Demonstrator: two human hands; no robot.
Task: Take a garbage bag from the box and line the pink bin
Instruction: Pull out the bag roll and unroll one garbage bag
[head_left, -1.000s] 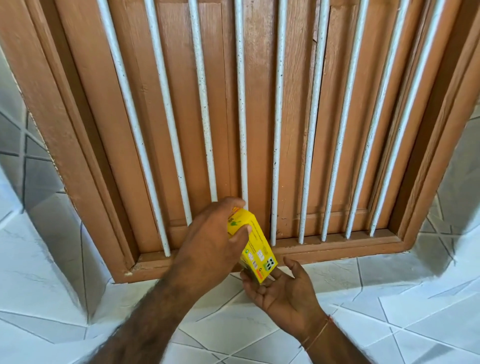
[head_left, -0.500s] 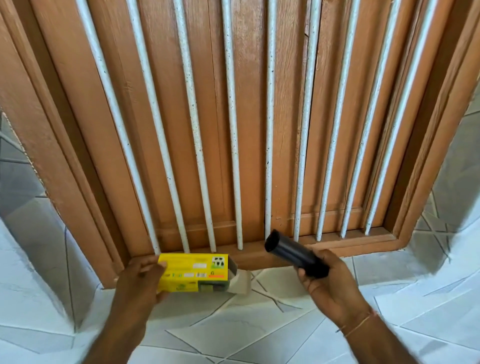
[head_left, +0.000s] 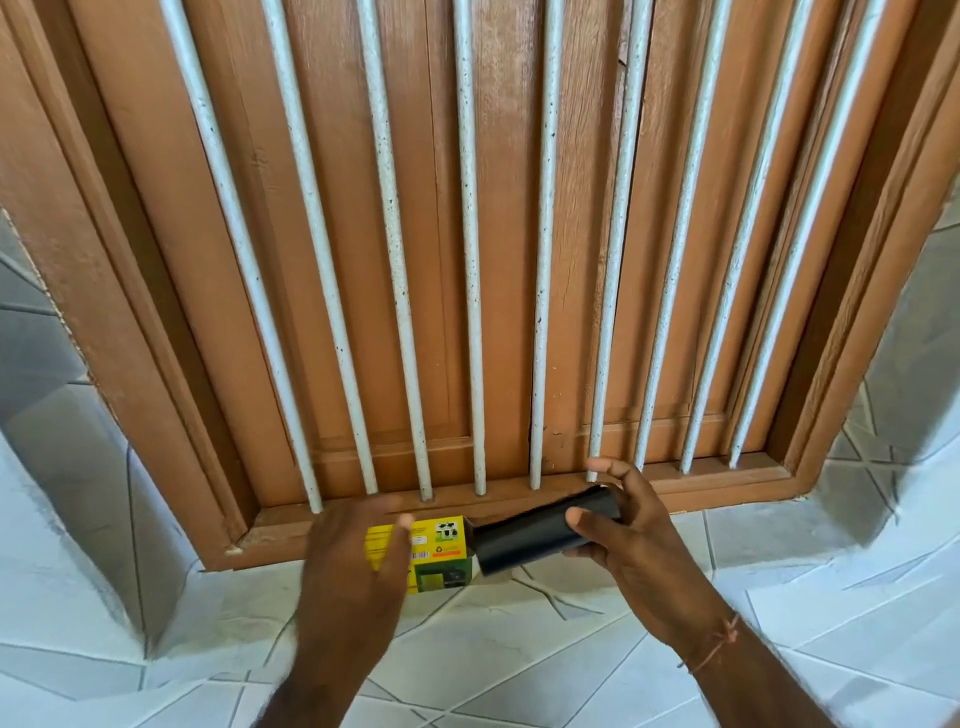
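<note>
A yellow garbage bag box (head_left: 442, 550) lies on its side on the tiled ledge (head_left: 519, 649), just below the window frame. My left hand (head_left: 348, 571) is blurred and spread flat over the box's left half, its fingers apart and not clasped around the box. My right hand (head_left: 629, 561) grips a black roll of garbage bags (head_left: 530, 535) by its right end. The roll's left end sits at the box's open right end. The pink bin is out of view.
A brown wooden window (head_left: 498, 234) with several white vertical bars (head_left: 470, 260) fills the view behind the hands. Its lower frame (head_left: 727, 480) runs just beyond the box. Pale tiled walls (head_left: 78, 467) flank the ledge on both sides.
The roll came out of the box into my right hand. My left hand moved from gripping the box's left end to lying spread over it, and the roll's end now meets the box's opening.
</note>
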